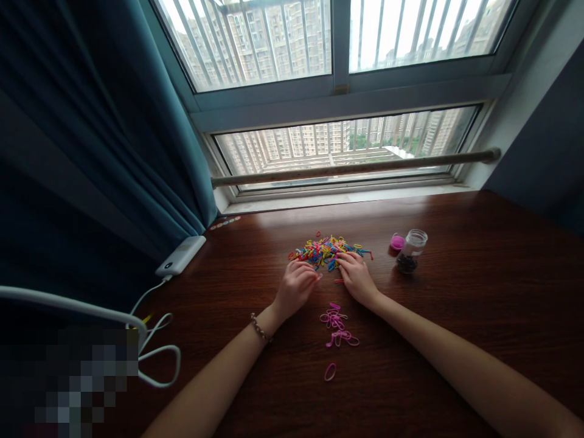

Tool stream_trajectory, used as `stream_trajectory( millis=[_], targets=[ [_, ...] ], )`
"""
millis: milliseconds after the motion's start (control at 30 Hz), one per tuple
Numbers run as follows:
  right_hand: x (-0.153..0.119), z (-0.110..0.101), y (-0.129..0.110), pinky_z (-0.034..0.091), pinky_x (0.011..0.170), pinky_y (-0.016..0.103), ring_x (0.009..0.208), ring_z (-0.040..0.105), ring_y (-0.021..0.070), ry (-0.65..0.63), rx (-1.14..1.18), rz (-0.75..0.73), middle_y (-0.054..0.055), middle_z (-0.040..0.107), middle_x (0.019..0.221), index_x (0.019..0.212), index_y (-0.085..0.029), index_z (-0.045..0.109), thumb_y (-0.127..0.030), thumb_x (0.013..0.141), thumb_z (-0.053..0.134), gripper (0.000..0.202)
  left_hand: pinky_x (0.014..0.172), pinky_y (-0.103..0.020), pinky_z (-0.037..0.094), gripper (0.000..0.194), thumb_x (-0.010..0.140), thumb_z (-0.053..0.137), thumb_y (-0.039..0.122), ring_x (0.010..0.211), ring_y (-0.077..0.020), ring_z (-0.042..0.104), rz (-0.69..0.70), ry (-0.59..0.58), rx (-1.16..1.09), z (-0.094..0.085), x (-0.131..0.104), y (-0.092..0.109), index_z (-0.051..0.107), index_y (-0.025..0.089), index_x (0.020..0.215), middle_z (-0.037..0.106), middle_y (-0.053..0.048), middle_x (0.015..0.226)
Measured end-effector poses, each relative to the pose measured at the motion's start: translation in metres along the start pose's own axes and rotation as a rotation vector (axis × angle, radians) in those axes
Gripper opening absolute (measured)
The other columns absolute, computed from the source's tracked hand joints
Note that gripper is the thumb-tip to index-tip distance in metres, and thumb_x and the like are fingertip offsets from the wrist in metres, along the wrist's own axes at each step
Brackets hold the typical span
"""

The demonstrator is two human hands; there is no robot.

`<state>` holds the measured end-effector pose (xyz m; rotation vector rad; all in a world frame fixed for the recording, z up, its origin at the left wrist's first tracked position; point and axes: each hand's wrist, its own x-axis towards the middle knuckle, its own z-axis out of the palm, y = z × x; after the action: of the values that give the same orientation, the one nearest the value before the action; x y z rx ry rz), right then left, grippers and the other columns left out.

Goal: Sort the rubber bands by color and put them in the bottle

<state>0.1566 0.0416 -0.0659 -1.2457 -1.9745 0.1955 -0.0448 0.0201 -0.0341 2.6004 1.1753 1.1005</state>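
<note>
A heap of small multicoloured rubber bands (326, 248) lies on the brown wooden table. My left hand (296, 287) is at the heap's near left edge, its fingers curled together, with a pale pink rubber band (319, 277) showing at the fingertips. On the heap's right side rests my right hand (358, 278), fingers stretched out and touching the bands. Between my forearms a loose group of pink rubber bands (335, 319) is spread out. One single pink band (330, 372) lies closer to me.
To the right stands a clear jar (415, 243) with dark contents, beside a pink lid (397, 243). A white power bank (181, 255) with a white cable lies at left by the blue curtain (182, 152). A barred window and a rail (356, 170) border the table's far side.
</note>
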Motion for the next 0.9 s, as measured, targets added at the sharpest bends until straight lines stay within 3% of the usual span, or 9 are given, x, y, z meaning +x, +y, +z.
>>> stream_trajectory(
  millis=[133, 200, 433, 567, 667, 800, 900],
  targets=[
    [0.000, 0.000, -0.001, 0.035, 0.092, 0.045, 0.108, 0.040, 0.0235, -0.026, -0.024, -0.002, 0.007, 0.057, 0.112, 0.105, -0.019, 0.060, -0.017, 0.084, 0.040, 0.029, 0.099, -0.039, 0.029, 0.012, 0.081, 0.050, 0.023, 0.095, -0.0161, 0.053, 0.220, -0.243, -0.040, -0.004, -0.001, 0.025, 0.061, 0.024, 0.079, 0.065, -0.001, 0.086],
    [0.000, 0.000, -0.001, 0.035, 0.091, 0.044, 0.107, 0.041, 0.0236, -0.020, -0.018, 0.005, 0.007, 0.058, 0.110, 0.105, -0.019, 0.059, -0.017, 0.084, 0.039, 0.029, 0.101, -0.039, 0.027, 0.014, 0.082, 0.049, 0.023, 0.097, -0.0156, 0.053, 0.281, -0.308, -0.051, -0.006, -0.001, 0.032, 0.062, 0.025, 0.081, 0.065, 0.000, 0.086],
    [0.001, -0.001, -0.002, 0.037, 0.090, 0.043, 0.102, 0.044, 0.0235, 0.044, 0.071, 0.058, 0.010, 0.058, 0.103, 0.097, -0.016, 0.062, -0.019, 0.085, 0.036, 0.028, 0.096, -0.039, 0.031, 0.015, 0.081, 0.049, 0.024, 0.094, -0.0164, 0.053, 0.288, -0.301, -0.092, -0.007, 0.000, 0.033, 0.063, 0.023, 0.086, 0.065, -0.003, 0.085],
    [0.002, -0.008, -0.007, 0.037, 0.091, 0.039, 0.100, 0.047, 0.0218, 0.113, 0.189, 0.102, 0.011, 0.056, 0.103, 0.099, -0.015, 0.061, -0.021, 0.086, 0.036, 0.029, 0.094, -0.038, 0.035, 0.014, 0.081, 0.048, 0.021, 0.095, -0.0167, 0.052, 0.208, -0.212, -0.068, -0.005, -0.001, 0.022, 0.062, 0.020, 0.085, 0.064, -0.003, 0.086],
    [0.003, -0.018, -0.018, 0.038, 0.092, 0.037, 0.101, 0.048, 0.0202, 0.109, 0.340, 0.095, 0.010, 0.055, 0.105, 0.101, -0.016, 0.061, -0.023, 0.087, 0.036, 0.030, 0.095, -0.039, 0.034, 0.015, 0.082, 0.047, 0.020, 0.098, -0.0177, 0.051, 0.087, -0.050, 0.007, -0.006, 0.000, 0.001, 0.061, 0.019, 0.087, 0.063, -0.004, 0.091],
    [0.009, -0.039, -0.038, 0.038, 0.091, 0.034, 0.101, 0.050, 0.0181, -0.021, 0.543, 0.029, 0.008, 0.056, 0.106, 0.100, -0.018, 0.062, -0.025, 0.088, 0.035, 0.030, 0.097, -0.040, 0.034, 0.020, 0.083, 0.044, 0.024, 0.108, -0.0204, 0.046, -0.203, 0.200, 0.135, -0.007, 0.003, -0.030, 0.058, 0.018, 0.096, 0.059, -0.007, 0.104],
    [0.016, -0.056, -0.051, 0.042, 0.086, 0.032, 0.096, 0.053, 0.0173, -0.226, 0.628, -0.035, 0.008, 0.059, 0.102, 0.097, -0.018, 0.063, -0.029, 0.088, 0.037, 0.030, 0.099, -0.046, 0.030, 0.028, 0.085, 0.040, 0.027, 0.119, -0.0236, 0.037, -0.359, 0.155, 0.196, -0.003, 0.002, -0.043, 0.052, 0.019, 0.109, 0.053, -0.008, 0.117]
  ],
)
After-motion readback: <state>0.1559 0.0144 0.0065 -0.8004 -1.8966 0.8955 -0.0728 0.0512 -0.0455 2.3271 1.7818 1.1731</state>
